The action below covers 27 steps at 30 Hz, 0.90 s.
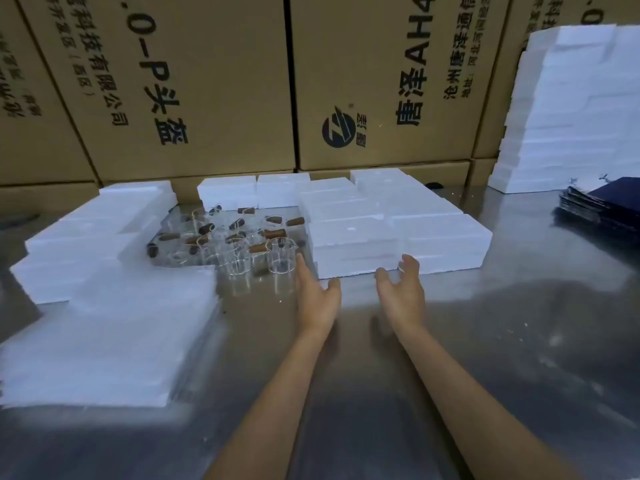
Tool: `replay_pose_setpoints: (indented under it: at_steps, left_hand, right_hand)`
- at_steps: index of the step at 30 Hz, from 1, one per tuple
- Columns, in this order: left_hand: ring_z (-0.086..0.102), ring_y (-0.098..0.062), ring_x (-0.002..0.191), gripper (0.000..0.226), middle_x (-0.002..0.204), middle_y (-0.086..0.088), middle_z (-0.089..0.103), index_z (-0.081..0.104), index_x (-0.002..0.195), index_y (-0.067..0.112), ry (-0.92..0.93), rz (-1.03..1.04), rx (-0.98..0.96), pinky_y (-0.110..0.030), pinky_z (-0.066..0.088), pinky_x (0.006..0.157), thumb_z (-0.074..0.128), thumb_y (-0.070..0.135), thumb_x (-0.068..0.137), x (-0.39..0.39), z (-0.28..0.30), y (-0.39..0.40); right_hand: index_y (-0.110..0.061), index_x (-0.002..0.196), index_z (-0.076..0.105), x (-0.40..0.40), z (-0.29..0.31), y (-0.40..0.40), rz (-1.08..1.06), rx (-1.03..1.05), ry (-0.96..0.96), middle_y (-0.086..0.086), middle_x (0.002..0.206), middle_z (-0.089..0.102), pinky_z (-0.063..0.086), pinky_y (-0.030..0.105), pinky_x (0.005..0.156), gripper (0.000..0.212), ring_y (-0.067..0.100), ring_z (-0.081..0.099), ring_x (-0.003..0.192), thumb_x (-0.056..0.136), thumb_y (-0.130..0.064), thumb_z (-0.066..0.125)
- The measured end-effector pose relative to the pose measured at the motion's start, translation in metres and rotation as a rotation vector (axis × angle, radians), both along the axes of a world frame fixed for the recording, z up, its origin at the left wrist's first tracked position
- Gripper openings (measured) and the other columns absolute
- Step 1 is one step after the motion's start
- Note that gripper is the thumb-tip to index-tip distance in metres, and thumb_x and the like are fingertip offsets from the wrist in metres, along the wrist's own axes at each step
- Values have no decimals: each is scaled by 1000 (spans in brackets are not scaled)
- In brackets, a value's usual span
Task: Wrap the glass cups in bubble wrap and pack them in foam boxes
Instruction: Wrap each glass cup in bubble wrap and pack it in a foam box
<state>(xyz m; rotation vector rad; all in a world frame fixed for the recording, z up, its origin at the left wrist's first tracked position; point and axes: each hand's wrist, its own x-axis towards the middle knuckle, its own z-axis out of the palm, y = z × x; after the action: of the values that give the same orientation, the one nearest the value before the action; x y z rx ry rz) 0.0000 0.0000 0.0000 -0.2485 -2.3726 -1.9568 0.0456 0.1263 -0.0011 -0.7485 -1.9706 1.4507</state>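
With both hands, left [317, 294] and right [401, 289], held apart and empty at frame centre, the clear glass cups [239, 249] just left could be knocked if the white foam boxes [356, 251] are dragged carelessly.

Motion blur smears the bubble wrap stack [107, 341], its left edge cut by the frame. The glass cups [239, 247] overlap, too tangled to count. The tall foam stack [575, 109] runs off the right side, the dark folders [602, 206] too.
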Motion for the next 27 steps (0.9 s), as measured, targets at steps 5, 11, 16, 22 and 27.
replay_pose_setpoints:
  at_steps: [5,11,16,22,27]
  left_hand:
    - [20,-18,153,90,168,1,14,-1,161,20,-9,-34,-36,-44,26,122,60,16,94,-12,0,0]
    - [33,-19,148,90,164,2,28,-2,161,22,-42,-89,-24,-45,30,120,57,11,94,-16,1,0]
    - [31,-13,149,85,164,7,27,4,161,29,-89,-125,67,-43,29,122,52,7,95,-11,5,-2]
    - [59,-10,121,68,133,5,62,41,146,27,-16,-105,128,-39,45,110,47,-7,87,-8,10,-2]
    - [63,4,105,60,119,10,67,52,134,27,-32,-80,146,-21,50,91,50,-9,86,3,14,-10]
  right_hand:
    - [-24,157,23,-17,-4,1,-42,159,-156,-3,159,35,36,44,111,77,30,40,141,90,-43,57]
    - [-28,156,20,-22,-3,8,-29,215,-179,-8,161,26,39,45,108,81,36,45,133,85,-38,58]
    - [-30,158,15,-27,2,13,-23,138,-229,-5,160,32,32,42,112,85,34,41,137,84,-35,57]
    - [-25,155,28,-26,-1,12,-13,175,-193,-1,156,40,31,44,116,76,28,37,141,86,-34,58]
    - [-19,144,42,-17,0,13,10,147,-113,1,143,49,37,44,111,60,26,41,134,87,-27,58]
